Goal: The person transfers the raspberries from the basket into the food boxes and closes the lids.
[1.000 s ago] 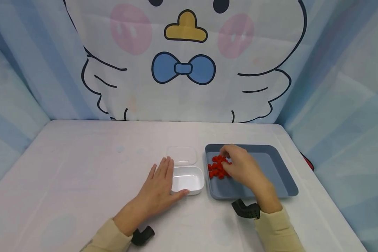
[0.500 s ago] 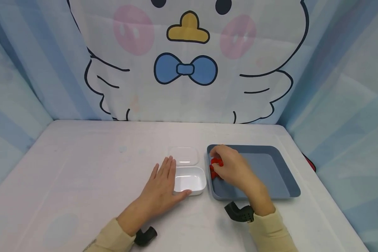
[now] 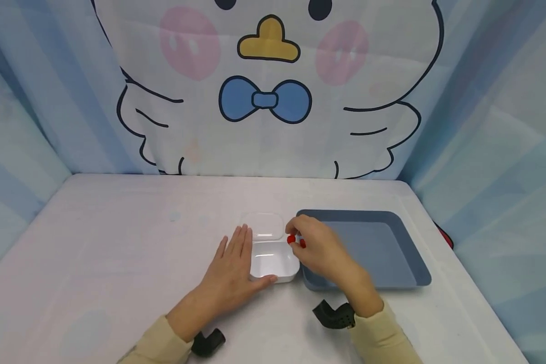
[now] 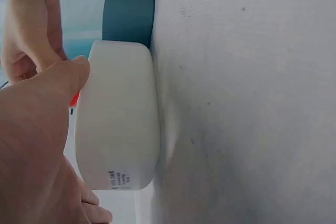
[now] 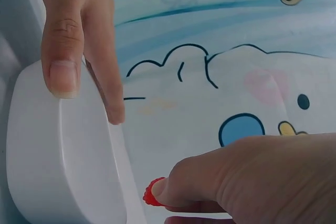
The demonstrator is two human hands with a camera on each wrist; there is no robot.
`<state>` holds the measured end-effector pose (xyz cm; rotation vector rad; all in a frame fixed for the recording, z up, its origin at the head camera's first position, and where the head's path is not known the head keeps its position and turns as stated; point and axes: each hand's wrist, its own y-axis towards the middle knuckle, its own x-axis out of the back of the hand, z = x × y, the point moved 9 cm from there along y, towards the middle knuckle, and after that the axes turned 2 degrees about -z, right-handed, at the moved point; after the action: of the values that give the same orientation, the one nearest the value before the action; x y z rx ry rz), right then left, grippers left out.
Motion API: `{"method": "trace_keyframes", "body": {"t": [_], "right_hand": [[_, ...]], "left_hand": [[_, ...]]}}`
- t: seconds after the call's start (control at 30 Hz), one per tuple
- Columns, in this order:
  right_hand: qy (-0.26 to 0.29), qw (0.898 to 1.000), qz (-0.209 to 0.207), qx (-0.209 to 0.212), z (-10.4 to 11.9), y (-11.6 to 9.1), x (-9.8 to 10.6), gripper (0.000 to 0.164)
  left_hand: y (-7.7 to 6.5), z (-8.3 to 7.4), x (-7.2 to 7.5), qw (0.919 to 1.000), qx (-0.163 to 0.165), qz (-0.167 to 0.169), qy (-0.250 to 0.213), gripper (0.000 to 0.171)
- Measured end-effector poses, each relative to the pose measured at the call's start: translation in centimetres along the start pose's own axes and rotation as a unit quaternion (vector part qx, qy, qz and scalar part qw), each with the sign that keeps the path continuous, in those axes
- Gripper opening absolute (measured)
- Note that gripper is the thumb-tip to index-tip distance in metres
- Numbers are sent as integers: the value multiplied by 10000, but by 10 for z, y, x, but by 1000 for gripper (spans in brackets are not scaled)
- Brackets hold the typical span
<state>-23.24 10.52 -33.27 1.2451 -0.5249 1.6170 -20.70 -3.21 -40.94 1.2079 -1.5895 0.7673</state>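
My left hand (image 3: 229,268) lies with straight fingers along the left side of a white box (image 3: 275,260), its thumb at the near rim. In the left wrist view that thumb overlaps the upper edge of the box (image 4: 118,114). My right hand (image 3: 320,247) is at the box's right far corner, over the edge of the blue-grey tray (image 3: 377,253). Between thumb and fingers it pinches a small red bumpy raspberry-like piece (image 5: 154,191). More red (image 3: 302,243) shows beside the thumb. The tray's left part is hidden behind this hand.
A clear shallow lid (image 3: 264,226) lies just behind the box. The tray stands right beside the box on the white table (image 3: 118,253). A printed curtain (image 3: 264,146) closes off the back, and blue curtains (image 3: 491,202) hang at the sides.
My right hand has moved left from the red pieces in the tray to the box's right edge, carrying red with it. The left hand has stayed by the box.
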Motion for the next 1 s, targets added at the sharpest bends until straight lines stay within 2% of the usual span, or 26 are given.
{"method": "trace_keyframes", "body": {"t": [0.23,0.53,0.8,1.0], "right_hand": [[99,9995,41,280,11,0,-9,24],[339,9981,156,487,18,1,-23,25],[559,9897,339,1277,30,2,-39,17],[424,9886,593,1318,30,0,-47,17]], "left_hand": [[-1,0,0,9999,-57,57,109,108],[-3,-2,-1,9992,-119,-118,354,105],[-4,-4,0,9985,-186,-199,472,104],[-5,-5,0,9981,-231,-183,550,103]]}}
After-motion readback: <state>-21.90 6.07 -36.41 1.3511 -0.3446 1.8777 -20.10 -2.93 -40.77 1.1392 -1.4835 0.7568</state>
